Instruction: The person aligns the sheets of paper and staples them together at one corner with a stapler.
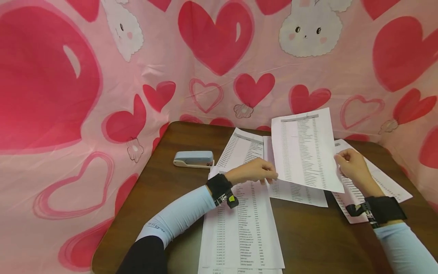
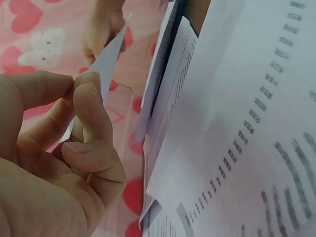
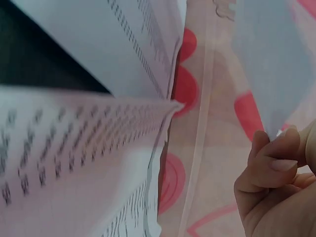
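Note:
A printed sheet of paper [image 1: 304,148] is held up off the table between both hands. My left hand [image 1: 253,171] pinches its lower left corner; in the left wrist view the thumb and fingers of that hand [image 2: 69,163] close on the paper's edge. On the opposite side, my right hand [image 1: 354,165] pinches the right edge, and the right wrist view shows the hand [image 3: 276,182] with the sheet [image 3: 271,64] between thumb and finger. Below the raised sheet lies another printed sheet [image 1: 297,194], partly hidden by it.
Overlapping printed sheets [image 1: 243,228] lie under my left forearm, with one more [image 1: 246,142] behind. More sheets [image 1: 386,180] are at the right, beneath my right hand. A blue-and-white stapler [image 1: 194,159] rests on the brown table [image 1: 154,198]. Pink heart-patterned cloth [image 1: 219,95] hangs behind.

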### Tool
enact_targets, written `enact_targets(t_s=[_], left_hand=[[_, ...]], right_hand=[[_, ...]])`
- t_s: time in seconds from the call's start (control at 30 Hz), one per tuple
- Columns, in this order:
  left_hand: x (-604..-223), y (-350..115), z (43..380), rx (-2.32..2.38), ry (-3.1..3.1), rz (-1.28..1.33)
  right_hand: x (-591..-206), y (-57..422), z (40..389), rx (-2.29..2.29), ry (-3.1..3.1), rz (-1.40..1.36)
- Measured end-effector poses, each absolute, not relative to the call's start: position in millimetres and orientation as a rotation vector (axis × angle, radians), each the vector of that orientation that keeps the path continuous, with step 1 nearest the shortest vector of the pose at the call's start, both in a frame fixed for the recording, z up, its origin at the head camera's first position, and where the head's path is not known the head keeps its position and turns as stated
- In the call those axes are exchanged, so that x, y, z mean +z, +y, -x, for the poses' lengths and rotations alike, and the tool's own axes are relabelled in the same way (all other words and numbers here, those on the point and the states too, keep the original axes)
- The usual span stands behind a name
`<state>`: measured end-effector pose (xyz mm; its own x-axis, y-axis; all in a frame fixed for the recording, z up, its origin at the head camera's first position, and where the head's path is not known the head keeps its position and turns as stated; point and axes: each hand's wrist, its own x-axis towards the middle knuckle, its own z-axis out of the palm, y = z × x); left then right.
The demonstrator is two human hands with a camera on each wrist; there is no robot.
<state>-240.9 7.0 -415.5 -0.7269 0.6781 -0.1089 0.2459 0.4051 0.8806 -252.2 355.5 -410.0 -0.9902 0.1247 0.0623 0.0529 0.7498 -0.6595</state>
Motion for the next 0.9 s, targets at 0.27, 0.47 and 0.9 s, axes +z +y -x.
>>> enact_targets(t_s=[0.27, 0.47, 0.9], left_hand=[[-417, -17, 237, 1.256, 2.212, -0.788], [-421, -29, 231, 1.266, 2.213, -0.792], [-422, -54, 221, 1.288, 2.184, -0.786]], right_hand=[[-409, 334, 254, 1.134, -2.787, 0.111], [-412, 321, 253, 1.206, -2.782, 0.09], [-416, 296, 253, 1.364, -2.784, 0.055]])
